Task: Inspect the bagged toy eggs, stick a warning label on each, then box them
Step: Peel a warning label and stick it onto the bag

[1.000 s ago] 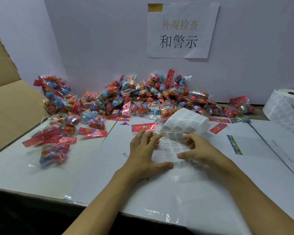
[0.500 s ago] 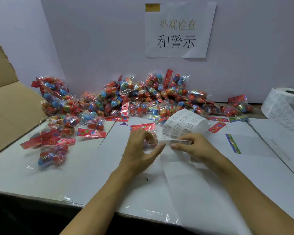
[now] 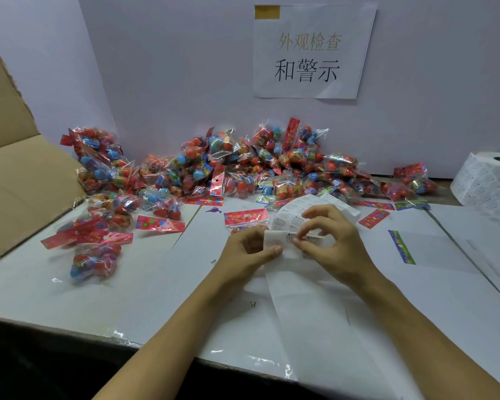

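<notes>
A white strip of warning labels (image 3: 306, 298) runs from the table's near edge up to my hands and curls over behind them. My left hand (image 3: 247, 255) grips the strip's left side, thumb on top. My right hand (image 3: 329, 243) pinches a label at the strip's fold with thumb and forefinger. A bagged set of toy eggs with a red header card (image 3: 244, 217) lies just behind my left hand. Many more bagged eggs are heaped in a pile (image 3: 243, 171) along the back wall, and one bag (image 3: 94, 262) lies apart at the left.
An open cardboard box (image 3: 18, 180) stands at the left edge. A roll of labels (image 3: 487, 180) sits at the far right. Loose header cards (image 3: 374, 218) and an empty clear bag (image 3: 427, 249) lie right of my hands. A paper sign (image 3: 309, 50) hangs on the wall.
Both hands lifted off the flat label sheet, folded the strip up and closed on it. My right fingers now pinch a label at the fold.
</notes>
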The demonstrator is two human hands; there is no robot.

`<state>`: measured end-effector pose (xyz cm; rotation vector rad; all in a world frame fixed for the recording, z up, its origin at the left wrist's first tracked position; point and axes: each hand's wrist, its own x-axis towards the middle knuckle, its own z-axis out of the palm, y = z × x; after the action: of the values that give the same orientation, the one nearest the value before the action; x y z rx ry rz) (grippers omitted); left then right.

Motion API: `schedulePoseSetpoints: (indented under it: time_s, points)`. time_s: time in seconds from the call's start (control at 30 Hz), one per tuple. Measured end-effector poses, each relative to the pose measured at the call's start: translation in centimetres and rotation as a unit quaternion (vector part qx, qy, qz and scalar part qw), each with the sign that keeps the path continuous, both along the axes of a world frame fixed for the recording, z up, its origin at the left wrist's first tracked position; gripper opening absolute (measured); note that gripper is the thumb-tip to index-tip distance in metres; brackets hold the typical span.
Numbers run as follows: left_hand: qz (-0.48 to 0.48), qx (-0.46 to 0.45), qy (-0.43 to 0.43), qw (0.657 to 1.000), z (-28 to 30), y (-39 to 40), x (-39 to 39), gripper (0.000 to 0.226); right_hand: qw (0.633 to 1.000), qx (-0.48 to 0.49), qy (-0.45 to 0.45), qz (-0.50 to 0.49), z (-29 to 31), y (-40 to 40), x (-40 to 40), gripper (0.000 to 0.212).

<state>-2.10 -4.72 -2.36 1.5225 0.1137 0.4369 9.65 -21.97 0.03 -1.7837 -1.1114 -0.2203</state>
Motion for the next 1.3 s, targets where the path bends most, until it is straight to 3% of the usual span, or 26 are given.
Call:
schedulePoseSetpoints:
  time_s: [0.17,0.4,0.67,1.0,1.2,1.3]
  points:
    - [-0.025,-0.029,-0.024,0.999,-0.13,0.03,0.11,0.029,0.999,-0.040,0.026,0.001,-0.01,-0.07,-0.55,0.013]
    - [-0.050,-0.031,-0.029,0.998,0.00,0.17,-0.18,0.012,0.998,-0.060,-0.014,0.011,0.15,-0.01,-0.78,0.016]
    - [-0.055,0.005,-0.008,0.998,-0.07,0.19,-0.28,0.019,0.997,-0.079,0.017,0.014,0.15,0.02,-0.71,0.005]
    - [-0.052,0.003,-0.005,0.999,0.16,0.09,-0.38,0.018,0.997,-0.075,0.014,0.019,0.44,-0.15,-0.86,0.011]
    - [-0.044,0.014,-0.002,0.999,0.02,0.00,-0.20,0.016,0.998,-0.057,0.035,0.005,0.06,0.03,-0.58,0.016]
    - [-0.039,0.028,0.010,0.999,0.10,0.08,-0.38,0.012,0.993,0.063,0.059,-0.078,0.28,0.28,-0.13,0.027]
